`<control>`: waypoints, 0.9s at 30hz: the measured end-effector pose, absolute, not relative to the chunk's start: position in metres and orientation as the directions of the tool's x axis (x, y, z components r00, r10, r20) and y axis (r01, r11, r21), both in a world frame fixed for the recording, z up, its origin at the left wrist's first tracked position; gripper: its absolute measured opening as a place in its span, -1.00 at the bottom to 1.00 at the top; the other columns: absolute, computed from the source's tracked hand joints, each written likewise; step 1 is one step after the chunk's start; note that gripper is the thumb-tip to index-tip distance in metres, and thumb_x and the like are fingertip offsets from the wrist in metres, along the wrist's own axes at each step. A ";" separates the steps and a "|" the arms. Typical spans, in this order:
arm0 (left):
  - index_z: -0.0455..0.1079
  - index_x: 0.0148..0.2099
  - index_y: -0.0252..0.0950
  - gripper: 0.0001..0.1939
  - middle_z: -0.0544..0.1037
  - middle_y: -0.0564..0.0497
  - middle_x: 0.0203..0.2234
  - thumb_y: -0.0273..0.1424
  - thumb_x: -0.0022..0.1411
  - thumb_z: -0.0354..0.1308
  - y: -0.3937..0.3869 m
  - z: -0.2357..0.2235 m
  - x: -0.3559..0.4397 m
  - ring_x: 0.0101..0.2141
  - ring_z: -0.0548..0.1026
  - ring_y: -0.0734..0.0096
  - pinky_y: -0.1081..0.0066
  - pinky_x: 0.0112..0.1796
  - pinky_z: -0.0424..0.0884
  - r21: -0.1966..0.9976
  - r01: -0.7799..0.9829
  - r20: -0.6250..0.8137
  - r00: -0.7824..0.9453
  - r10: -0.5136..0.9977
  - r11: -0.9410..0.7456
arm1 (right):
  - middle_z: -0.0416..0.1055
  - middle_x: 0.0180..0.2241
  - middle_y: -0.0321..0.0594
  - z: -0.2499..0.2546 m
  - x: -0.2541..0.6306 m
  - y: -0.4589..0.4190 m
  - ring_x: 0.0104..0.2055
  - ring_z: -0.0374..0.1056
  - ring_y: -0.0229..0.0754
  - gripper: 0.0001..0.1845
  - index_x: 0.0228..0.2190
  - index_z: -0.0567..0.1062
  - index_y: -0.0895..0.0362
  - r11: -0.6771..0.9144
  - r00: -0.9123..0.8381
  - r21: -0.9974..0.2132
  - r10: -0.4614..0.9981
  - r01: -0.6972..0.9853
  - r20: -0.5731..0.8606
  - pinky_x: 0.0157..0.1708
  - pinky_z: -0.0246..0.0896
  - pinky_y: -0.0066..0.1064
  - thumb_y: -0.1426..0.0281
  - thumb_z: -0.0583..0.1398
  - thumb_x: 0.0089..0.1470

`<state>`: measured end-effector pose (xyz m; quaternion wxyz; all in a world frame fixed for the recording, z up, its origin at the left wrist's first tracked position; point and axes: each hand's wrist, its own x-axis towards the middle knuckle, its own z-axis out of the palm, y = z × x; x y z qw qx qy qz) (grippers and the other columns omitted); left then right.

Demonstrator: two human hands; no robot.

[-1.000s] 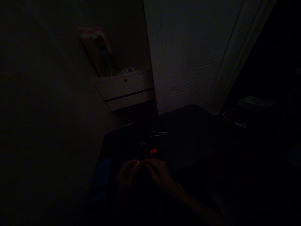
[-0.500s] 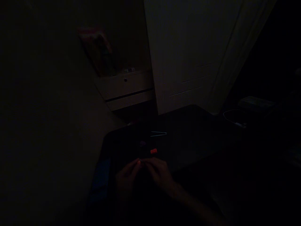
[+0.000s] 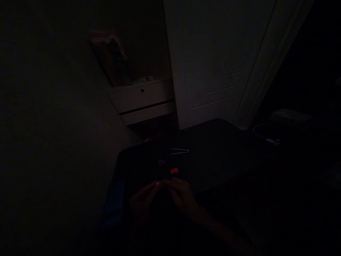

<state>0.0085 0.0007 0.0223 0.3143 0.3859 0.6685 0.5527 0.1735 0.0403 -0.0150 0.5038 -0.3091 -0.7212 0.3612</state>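
Note:
The picture is very dark. My left hand (image 3: 144, 199) and my right hand (image 3: 181, 193) meet fingertip to fingertip over the near part of the dark table. Both are closed in a pinch around something tiny with a pale glint, too small and dim to name. Just beyond my right fingers lies a small bright orange-red piece (image 3: 174, 170). A dim purplish piece (image 3: 161, 162) is a little farther off to the left. Behind them rests a thin pale V-shaped tool (image 3: 180, 151), which looks like tweezers.
A blue flat object (image 3: 114, 201) lies at the table's left edge. Past the dark table (image 3: 213, 142) stand a drawer unit (image 3: 144, 96) and a pale door (image 3: 210, 64). At right are a white cable (image 3: 257, 132) and a box-like object (image 3: 290, 116).
My fingertips have shifted slightly, and the orange glow seen earlier at my left fingertips is now a small pale glint. The pieces on the table have stayed in place.

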 end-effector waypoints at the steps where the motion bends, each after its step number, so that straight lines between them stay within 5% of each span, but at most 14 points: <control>1: 0.72 -0.28 -0.24 -0.70 0.77 -0.13 -0.27 -0.21 -0.09 0.49 0.001 0.022 0.008 -0.19 0.73 -0.05 0.10 -0.09 0.67 0.981 0.165 -0.004 -0.504 0.864 0.100 | 0.61 -0.26 -0.16 -0.016 0.174 0.041 -0.27 0.53 -0.14 -0.68 0.00 0.66 0.04 0.551 -0.307 -0.830 0.807 0.087 0.504 -0.23 0.41 -0.37 0.48 0.16 0.36; 21: 0.72 -0.33 -0.25 -0.71 0.77 -0.14 -0.32 -0.20 -0.12 0.49 0.003 0.022 0.010 -0.20 0.73 -0.10 0.03 -0.07 0.66 0.982 0.158 -0.007 -0.532 0.847 0.108 | 0.52 -0.30 -0.15 -0.026 0.175 0.040 -0.37 0.44 -0.17 -0.53 0.14 0.57 0.02 0.687 -0.370 -0.691 0.716 0.226 0.592 -0.36 0.37 -0.42 0.56 0.11 0.31; 27: 0.72 -0.29 -0.26 -0.65 0.77 -0.15 -0.29 -0.17 -0.13 0.50 0.002 0.019 0.009 -0.17 0.72 -0.11 0.00 -0.01 0.62 0.982 0.139 -0.030 -0.544 0.839 0.125 | 0.53 -0.28 -0.16 -0.024 0.174 0.039 -0.34 0.46 -0.17 -0.54 0.13 0.58 0.02 0.648 -0.353 -0.745 0.742 0.159 0.570 -0.30 0.39 -0.41 0.55 0.11 0.32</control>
